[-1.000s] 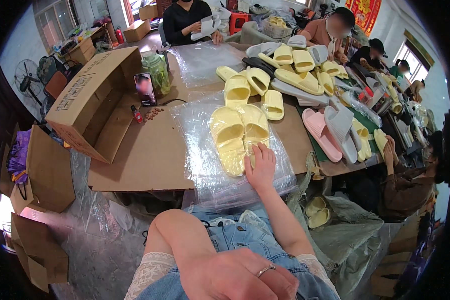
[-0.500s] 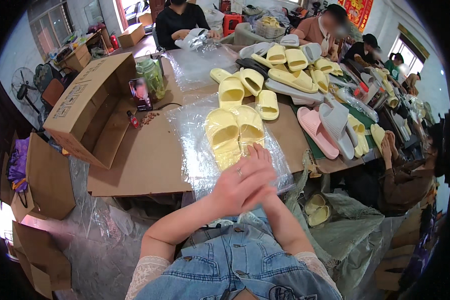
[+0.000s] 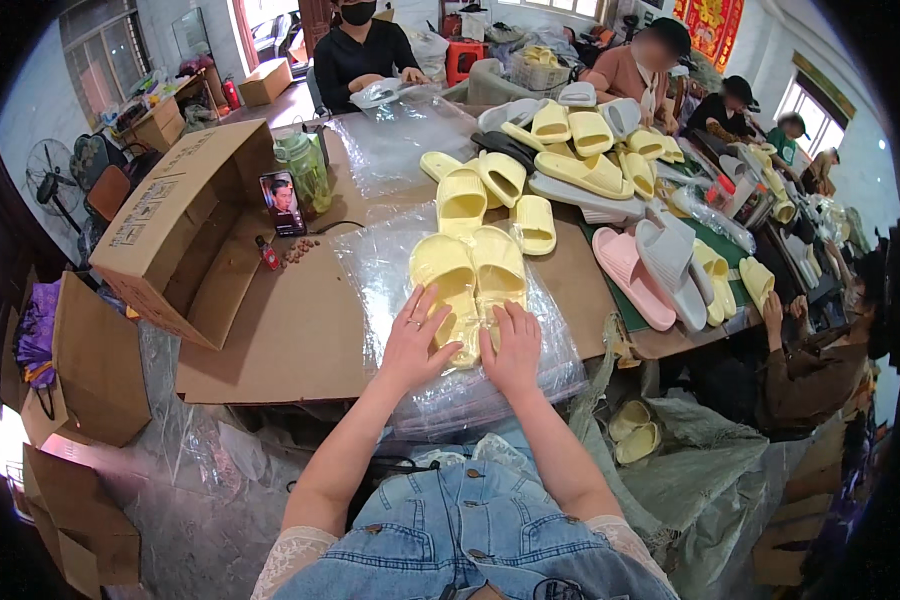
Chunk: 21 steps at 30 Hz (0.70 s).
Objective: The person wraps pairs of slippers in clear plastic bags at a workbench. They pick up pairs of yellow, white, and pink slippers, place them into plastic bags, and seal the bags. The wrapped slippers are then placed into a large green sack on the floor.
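Note:
A pair of pale yellow slippers (image 3: 444, 266) lies side by side under clear plastic, toes pointing away from me. The glossy clear plastic bag (image 3: 375, 290) spreads around them on the stack of bags. My left hand (image 3: 412, 343) rests on the left slipper's near outer part, fingers spread, a ring on one finger. On the right slipper's near end lies my right hand (image 3: 513, 348), its fingers stretched out flat. Neither hand grips anything. Just beyond the pair, another yellow slipper (image 3: 461, 205) lies partly on the plastic.
A heap of yellow and grey slippers (image 3: 590, 175) fills the far right. Pink slipper (image 3: 630, 275) lies nearer. An open carton (image 3: 185, 235), a phone (image 3: 283, 203) and a green jug (image 3: 303, 165) stand left. A co-worker (image 3: 365, 50) sits opposite; others sit along the right.
My left hand has come off from over my right hand and moved left onto the left slipper. Both hands now lie apart, one on each slipper.

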Motion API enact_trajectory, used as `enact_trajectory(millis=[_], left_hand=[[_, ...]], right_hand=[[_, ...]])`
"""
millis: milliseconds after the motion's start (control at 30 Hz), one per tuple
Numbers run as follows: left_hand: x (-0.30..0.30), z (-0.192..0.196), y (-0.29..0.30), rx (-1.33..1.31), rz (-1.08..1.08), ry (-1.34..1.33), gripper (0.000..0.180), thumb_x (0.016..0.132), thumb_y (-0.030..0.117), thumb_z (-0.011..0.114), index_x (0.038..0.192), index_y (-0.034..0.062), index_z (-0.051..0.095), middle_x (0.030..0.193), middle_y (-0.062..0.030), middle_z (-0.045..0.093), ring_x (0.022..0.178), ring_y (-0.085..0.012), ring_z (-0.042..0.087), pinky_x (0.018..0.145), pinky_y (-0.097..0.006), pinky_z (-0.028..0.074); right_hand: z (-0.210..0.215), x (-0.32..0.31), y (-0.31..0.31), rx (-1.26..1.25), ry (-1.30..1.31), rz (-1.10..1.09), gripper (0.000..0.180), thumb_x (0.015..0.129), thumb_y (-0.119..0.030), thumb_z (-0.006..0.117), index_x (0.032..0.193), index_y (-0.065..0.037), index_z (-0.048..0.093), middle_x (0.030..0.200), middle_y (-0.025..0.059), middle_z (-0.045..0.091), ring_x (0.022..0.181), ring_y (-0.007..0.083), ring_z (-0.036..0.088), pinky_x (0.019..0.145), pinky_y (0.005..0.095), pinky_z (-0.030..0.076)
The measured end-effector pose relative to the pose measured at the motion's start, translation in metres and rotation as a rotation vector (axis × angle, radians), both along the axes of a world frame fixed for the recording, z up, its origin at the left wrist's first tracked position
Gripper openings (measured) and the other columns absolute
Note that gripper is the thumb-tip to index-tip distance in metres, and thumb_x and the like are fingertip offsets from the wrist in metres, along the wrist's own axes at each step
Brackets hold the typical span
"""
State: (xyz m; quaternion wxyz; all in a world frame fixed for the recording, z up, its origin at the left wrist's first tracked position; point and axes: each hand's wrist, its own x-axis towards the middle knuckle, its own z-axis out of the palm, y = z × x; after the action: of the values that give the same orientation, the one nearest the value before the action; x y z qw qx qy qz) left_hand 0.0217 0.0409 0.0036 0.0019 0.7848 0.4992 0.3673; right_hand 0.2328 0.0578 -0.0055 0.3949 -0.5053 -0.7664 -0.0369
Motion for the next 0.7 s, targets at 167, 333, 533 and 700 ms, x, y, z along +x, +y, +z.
enact_trajectory(millis=[167,333,533,700], left_hand=[[0.0007,-0.0021,0.0020,0.049,0.001,-0.106,0.046,0.084,0.031,0.080,0.120,0.0057,0.070,0.152,-0.0182,0.049,0.145,-0.0403,0.041,0.116,-0.047,0.039],[0.0000,-0.0010,0.0019,0.051,0.007,-0.113,0.040,0.084,0.028,0.080,0.117,0.0059,0.071,0.151,-0.0179,0.051,0.143,-0.0398,0.043,0.115,-0.046,0.041],[-0.0005,-0.0045,0.0023,0.042,0.010,-0.140,0.036,0.085,0.024,0.078,0.115,0.0062,0.071,0.150,-0.0177,0.052,0.142,-0.0388,0.045,0.115,-0.046,0.040],[-0.0001,-0.0028,0.0018,0.038,0.010,-0.144,0.033,0.086,0.022,0.076,0.115,0.0063,0.071,0.148,-0.0172,0.053,0.141,-0.0387,0.046,0.115,-0.046,0.041]], right_hand=[[-0.0004,0.0014,-0.0002,0.020,0.008,0.003,0.045,0.091,-0.028,0.067,0.125,0.000,0.060,0.132,0.0215,0.057,0.125,0.0394,0.053,0.113,0.0530,0.036],[0.0007,0.0018,-0.0024,-0.027,0.024,0.011,0.045,0.091,-0.028,0.067,0.126,0.000,0.060,0.132,0.0209,0.057,0.126,0.0395,0.052,0.114,0.0531,0.035],[0.0000,0.0005,0.0000,-0.011,0.016,0.012,0.046,0.091,-0.029,0.066,0.126,0.000,0.060,0.133,0.0208,0.057,0.126,0.0399,0.052,0.113,0.0534,0.034],[0.0004,0.0012,-0.0008,-0.023,0.018,0.008,0.046,0.092,-0.029,0.065,0.127,0.000,0.060,0.133,0.0209,0.056,0.127,0.0405,0.051,0.114,0.0536,0.034]])
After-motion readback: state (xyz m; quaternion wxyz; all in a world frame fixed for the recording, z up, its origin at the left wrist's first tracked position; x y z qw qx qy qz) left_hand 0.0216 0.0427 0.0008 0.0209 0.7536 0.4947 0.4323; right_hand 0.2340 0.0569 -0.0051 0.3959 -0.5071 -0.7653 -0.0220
